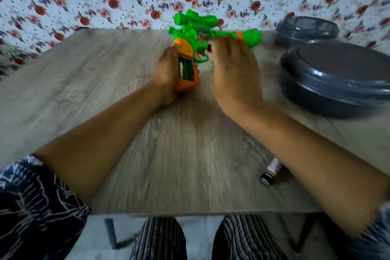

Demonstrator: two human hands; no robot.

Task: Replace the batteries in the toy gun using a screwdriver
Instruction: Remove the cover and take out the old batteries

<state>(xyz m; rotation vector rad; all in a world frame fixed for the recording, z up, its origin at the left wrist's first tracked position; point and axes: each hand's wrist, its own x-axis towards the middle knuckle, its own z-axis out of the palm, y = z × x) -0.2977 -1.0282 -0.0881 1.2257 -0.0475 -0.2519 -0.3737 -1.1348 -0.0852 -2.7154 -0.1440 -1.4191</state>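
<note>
I see the toy gun (196,36) lying on the grey wood-grain table (105,82) toward twelve o'clock, its green barrel pointing to three o'clock and its orange grip angled back to six. My left hand (168,76) is clamped around the grip, where the battery compartment (186,70) lies open with a pale cell showing inside. My right hand (234,74) hovers just beside the trigger guard, fingers pinched on a small dark object (209,47); motion blur keeps me from telling what it is. Near four o'clock, two batteries (271,172) lie by my right forearm. Two dark lidded containers (333,78) stand at two o'clock.
</note>
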